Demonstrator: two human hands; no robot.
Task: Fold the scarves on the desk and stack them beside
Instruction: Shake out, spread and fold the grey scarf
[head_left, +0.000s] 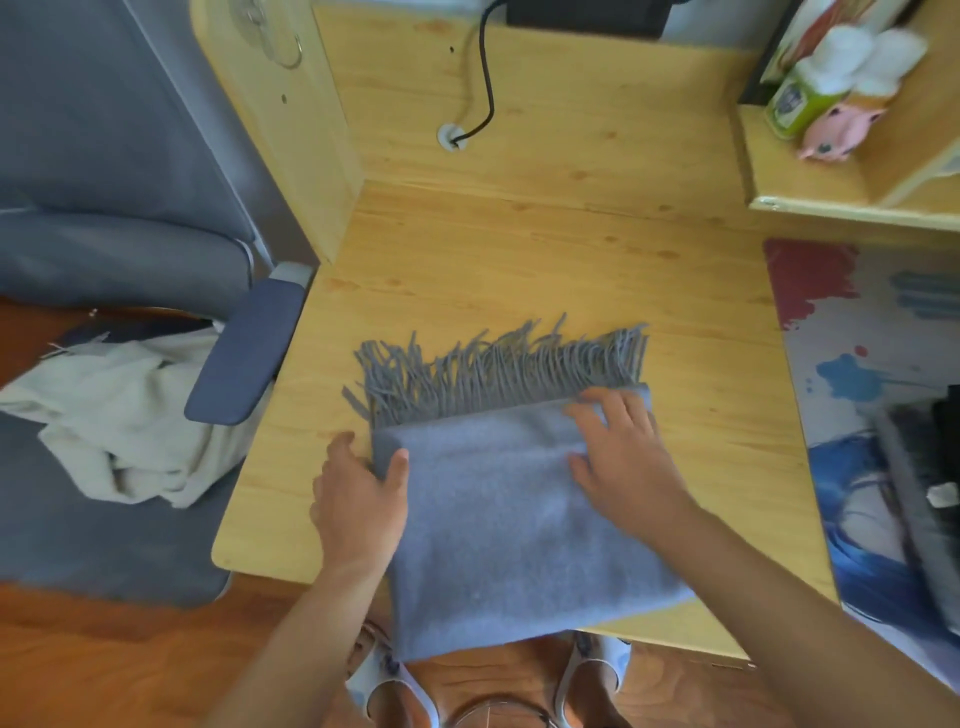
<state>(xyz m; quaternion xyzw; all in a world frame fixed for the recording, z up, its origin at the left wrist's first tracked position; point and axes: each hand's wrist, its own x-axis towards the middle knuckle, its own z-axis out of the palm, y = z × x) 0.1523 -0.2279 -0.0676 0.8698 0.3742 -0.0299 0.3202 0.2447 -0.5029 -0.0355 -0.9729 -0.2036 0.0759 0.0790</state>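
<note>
A grey-blue scarf (498, 525) lies folded on the wooden desk (545, 249), its grey fringe (498, 371) spread toward the back and its near end hanging over the desk's front edge. My left hand (361, 493) grips the scarf's left folded edge, thumb on top and fingers at the side. With fingers spread, my right hand (618, 447) presses flat on the scarf's upper right part, near the fringe.
A cream cloth (124, 421) lies on the blue chair (156, 332) to the left. A printed desk mat (878, 395) with dark folded fabric (924, 499) sits at the right. A raised shelf (852, 171) holds bottles and a pink toy. A black cable (485, 78) runs into the desk.
</note>
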